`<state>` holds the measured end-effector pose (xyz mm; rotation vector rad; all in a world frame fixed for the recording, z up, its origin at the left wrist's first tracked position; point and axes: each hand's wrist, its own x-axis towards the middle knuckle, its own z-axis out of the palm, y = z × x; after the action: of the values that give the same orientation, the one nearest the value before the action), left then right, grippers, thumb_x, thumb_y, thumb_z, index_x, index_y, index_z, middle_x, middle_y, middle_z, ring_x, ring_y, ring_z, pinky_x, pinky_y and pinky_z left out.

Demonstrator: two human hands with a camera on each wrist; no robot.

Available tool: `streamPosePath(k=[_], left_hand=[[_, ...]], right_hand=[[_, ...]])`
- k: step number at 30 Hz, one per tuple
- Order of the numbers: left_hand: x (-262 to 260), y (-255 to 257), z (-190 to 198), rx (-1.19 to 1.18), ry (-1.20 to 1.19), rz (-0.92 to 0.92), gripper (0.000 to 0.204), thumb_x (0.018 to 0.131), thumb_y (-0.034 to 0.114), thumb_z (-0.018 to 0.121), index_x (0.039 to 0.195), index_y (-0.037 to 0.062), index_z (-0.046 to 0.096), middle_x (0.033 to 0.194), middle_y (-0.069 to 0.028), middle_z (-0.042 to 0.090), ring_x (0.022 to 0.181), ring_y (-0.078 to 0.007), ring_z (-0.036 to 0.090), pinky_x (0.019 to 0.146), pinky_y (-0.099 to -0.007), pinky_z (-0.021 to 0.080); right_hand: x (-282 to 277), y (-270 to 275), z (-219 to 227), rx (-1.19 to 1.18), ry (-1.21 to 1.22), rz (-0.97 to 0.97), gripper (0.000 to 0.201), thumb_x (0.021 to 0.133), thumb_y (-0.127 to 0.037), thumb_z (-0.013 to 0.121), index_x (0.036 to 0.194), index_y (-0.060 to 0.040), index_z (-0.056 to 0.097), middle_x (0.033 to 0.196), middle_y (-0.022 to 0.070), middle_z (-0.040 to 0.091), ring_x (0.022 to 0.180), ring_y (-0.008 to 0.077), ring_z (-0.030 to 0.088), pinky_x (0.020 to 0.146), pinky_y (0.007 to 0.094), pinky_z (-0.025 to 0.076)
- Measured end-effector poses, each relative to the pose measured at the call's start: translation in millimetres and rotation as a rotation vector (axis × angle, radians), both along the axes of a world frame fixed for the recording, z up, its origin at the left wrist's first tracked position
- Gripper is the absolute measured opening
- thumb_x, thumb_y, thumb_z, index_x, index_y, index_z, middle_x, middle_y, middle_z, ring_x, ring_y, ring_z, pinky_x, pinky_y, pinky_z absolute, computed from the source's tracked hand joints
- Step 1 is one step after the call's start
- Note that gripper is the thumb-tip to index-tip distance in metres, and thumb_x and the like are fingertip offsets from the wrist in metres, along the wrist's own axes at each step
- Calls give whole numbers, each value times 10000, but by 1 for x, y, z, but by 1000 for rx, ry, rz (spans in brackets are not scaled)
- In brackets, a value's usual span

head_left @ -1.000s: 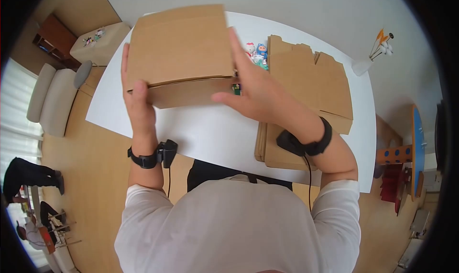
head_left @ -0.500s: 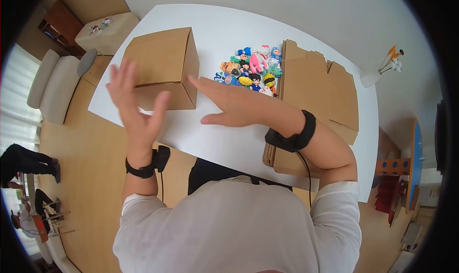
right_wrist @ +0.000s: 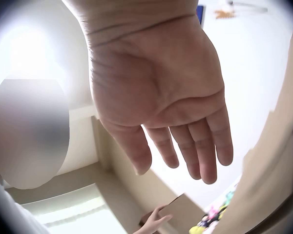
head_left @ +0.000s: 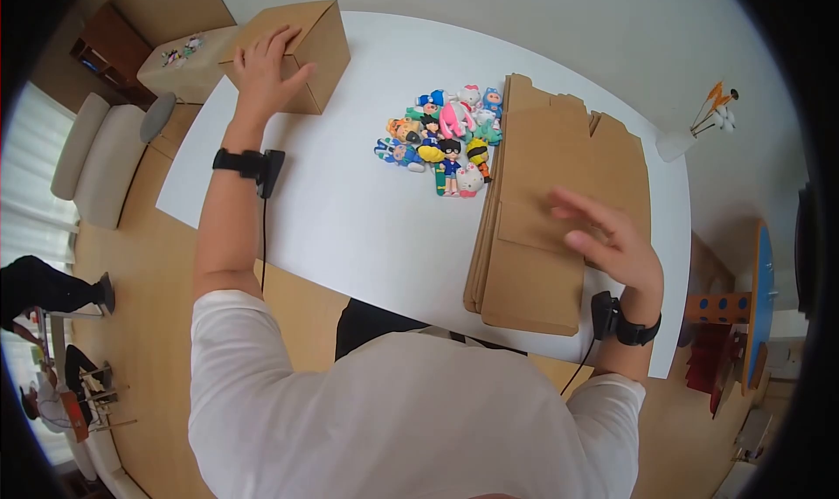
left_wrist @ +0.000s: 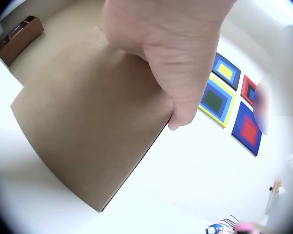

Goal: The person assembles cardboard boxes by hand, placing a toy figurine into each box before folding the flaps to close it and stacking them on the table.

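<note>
A closed cardboard box (head_left: 328,62) stands at the back left of the white table. My left hand (head_left: 266,71) rests on its near top edge, with relaxed fingers over the lid and the thumb out along the edge. Seen from the left wrist, the palm (left_wrist: 171,53) lies against the brown cardboard face (left_wrist: 88,126). My right hand (head_left: 616,246) hovers over a stack of flattened cardboard boxes (head_left: 559,158) on the right; its fingers are loosely extended, and the right wrist view shows the bare palm (right_wrist: 156,83) holding nothing.
A cluster of small colourful toy figures (head_left: 450,132) lies mid-table, close against the stack's left side. A white vase (head_left: 673,145) with flowers stands beyond the right edge of the table (head_left: 376,228). Another low surface (head_left: 201,66) with small items lies past the box.
The box came down onto the table and slid toward the far left corner, the left hand following it. My right hand left the box and swung right, over the cardboard stack.
</note>
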<state>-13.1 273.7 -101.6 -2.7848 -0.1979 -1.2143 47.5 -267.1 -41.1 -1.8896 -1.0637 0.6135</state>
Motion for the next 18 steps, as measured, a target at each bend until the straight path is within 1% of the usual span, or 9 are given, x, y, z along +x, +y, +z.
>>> streamPosePath(k=[2,4,6,7,11,12,15,16,18], left_hand=[[21,20,-8,21,-5,-2,635,815,447,728,1371,208,536,1419,-19,533,1304,-237,483,1113,-611,194],[33,31,-12,53,-32,19,623,833,464,711,1379,224,529,1407,-3,548,1282,-206,513,1096,-580,223],[40,42,-17,39,13,70,612,843,460,700,1388,239,528,1397,-4,559,1284,-212,513,1099,-575,227],[41,44,-17,51,-3,53,612,847,463,696,1392,243,528,1398,-5,561,1291,-215,507,1105,-576,221],[41,45,-17,79,-33,38,617,850,469,688,1402,243,529,1408,-10,559,1316,-221,489,1122,-579,204],[42,47,-17,73,-34,33,594,866,490,672,1388,239,544,1420,-14,552,1331,-230,479,1128,-581,194],[36,11,1,171,-14,251,568,888,486,666,1373,210,560,1410,-40,559,1335,-260,472,1139,-538,204],[39,-2,9,149,-97,121,560,894,456,676,1371,187,560,1407,-53,560,1333,-261,475,1134,-522,231],[43,-34,24,98,-253,-142,544,906,396,696,1367,141,561,1400,-79,563,1329,-264,480,1124,-488,285]], right_hand=[[10,-41,-16,119,96,-260,465,962,-147,652,1391,-13,534,1294,120,637,1134,201,629,990,338,476],[22,-76,-25,206,37,-444,438,975,-136,636,1374,15,538,1264,142,648,1115,212,638,988,335,478],[38,-115,-37,285,-30,-618,414,985,-134,622,1355,35,546,1225,156,664,1095,217,647,982,327,482],[47,-130,-45,331,-60,-690,402,988,-137,617,1344,40,553,1202,159,676,1084,217,652,978,319,484],[69,-150,-74,478,-99,-1011,391,973,-194,633,1282,45,597,1175,165,690,1098,226,654,964,334,502],[76,-153,-86,487,-63,-1041,394,976,-207,634,1295,22,595,1196,141,683,1122,213,650,971,323,503],[83,-153,-102,384,-44,-1069,401,963,-222,654,1295,-1,605,1206,110,685,1150,193,633,971,310,489],[83,-153,-104,381,-15,-1060,420,955,-228,665,1310,-14,601,1247,97,668,1179,176,610,975,298,474],[83,-148,-107,378,-10,-1059,430,947,-199,660,1318,6,589,1265,134,653,1168,204,612,996,325,463]])
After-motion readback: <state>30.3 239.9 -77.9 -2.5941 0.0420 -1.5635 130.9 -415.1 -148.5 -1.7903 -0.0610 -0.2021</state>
